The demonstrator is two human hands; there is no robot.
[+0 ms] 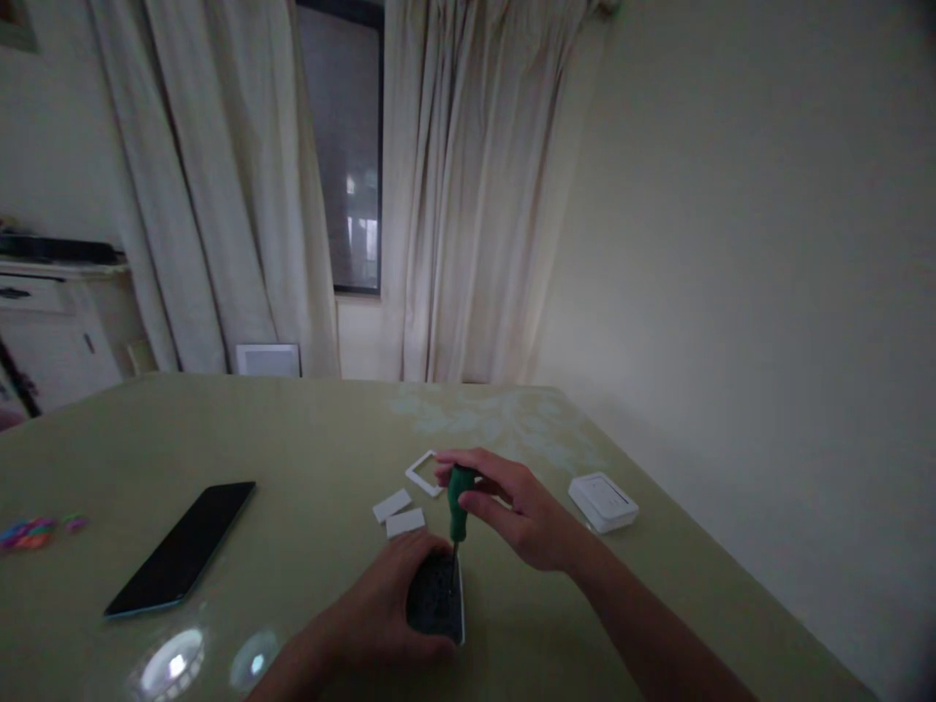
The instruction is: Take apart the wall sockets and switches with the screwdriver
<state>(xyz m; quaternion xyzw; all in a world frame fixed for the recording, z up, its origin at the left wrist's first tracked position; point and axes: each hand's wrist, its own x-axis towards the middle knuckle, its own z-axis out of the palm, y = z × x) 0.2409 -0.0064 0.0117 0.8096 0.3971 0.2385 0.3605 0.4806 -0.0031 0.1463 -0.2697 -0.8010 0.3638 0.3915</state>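
On the glossy green tabletop (307, 439), the left hand (384, 606) grips a dark, white-edged rectangular block (430, 603) while the right hand (521, 512) grasps a green-handled metal screwdriver (458, 502), nearly upright, over the block's right side.

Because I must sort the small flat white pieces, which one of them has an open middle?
The white frame, partly behind the right hand: the tabletop shows through it, while the nearer white rectangle and the farther rectangle look solid.
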